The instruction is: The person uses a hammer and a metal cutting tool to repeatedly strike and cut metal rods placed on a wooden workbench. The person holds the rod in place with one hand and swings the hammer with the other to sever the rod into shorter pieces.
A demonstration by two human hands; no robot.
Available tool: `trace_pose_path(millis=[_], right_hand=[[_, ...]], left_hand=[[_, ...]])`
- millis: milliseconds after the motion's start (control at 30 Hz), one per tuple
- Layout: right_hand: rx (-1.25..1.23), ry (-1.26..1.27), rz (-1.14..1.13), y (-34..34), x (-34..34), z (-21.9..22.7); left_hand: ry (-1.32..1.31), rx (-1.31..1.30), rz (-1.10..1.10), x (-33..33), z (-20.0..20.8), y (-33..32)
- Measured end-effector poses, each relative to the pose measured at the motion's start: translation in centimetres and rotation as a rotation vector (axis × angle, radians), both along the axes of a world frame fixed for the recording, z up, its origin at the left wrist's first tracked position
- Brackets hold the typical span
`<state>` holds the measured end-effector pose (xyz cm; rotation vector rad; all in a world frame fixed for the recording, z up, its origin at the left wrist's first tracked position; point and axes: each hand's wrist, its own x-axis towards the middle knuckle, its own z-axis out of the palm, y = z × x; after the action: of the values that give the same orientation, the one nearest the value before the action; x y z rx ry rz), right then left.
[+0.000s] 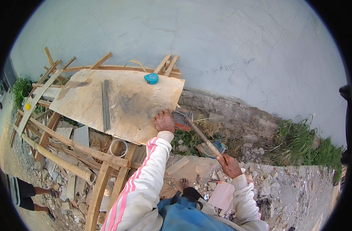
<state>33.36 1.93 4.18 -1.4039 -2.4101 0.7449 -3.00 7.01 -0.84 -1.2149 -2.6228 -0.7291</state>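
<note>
My left hand (164, 121) is curled at the right edge of a worn plywood board (137, 92), beside a dark and red metal tool head (181, 118). Whatever its fingers hold is hidden. From that head a long, rusty-brown handle (203, 138) slopes down to the right. My right hand (230, 167) is closed around the handle's lower end. On the board lie a bundle of thin grey metal rods (105, 104) and a teal tape measure (151, 78).
Timber framing (74, 142) and a bamboo pole (68, 165) surround the board, with a roll of wire or tape (118, 148) below it. A cracked wall (230, 42) rises behind. Rubble (287, 184) covers the ground, and another person (26, 194) stands at lower left.
</note>
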Motion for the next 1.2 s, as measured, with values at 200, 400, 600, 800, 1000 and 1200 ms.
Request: trace_pose_path(millis=[200, 400, 600, 800, 1000, 1200], right_hand=[[-0.749, 0.083, -0.381, -4.5, 12.7, 2.4], [-0.118, -0.092, -0.266, -7.9, 13.3, -0.3], [0.017, -0.217, -0.494, -16.9, 6.1, 1.0], [0.046, -0.238, -0.491, -17.6, 5.0, 0.9], [0.068, -0.243, -0.557, -19.8, 3.2, 1.2], [0.089, -0.242, -0.490, -20.2, 3.1, 1.2]], left_hand=[[-0.128, 0.090, -0.077, -1.5, 1.1, -0.7], [0.009, 0.277, -0.334, 0.7, 0.8, -3.7], [0.074, 0.248, -0.616, 2.0, 1.6, -4.8], [0.060, 0.152, -0.642, 2.2, 1.9, -4.5], [0.021, 0.176, -0.646, 1.6, 0.9, -3.5], [0.042, 0.180, -0.622, 1.6, 0.8, -3.4]])
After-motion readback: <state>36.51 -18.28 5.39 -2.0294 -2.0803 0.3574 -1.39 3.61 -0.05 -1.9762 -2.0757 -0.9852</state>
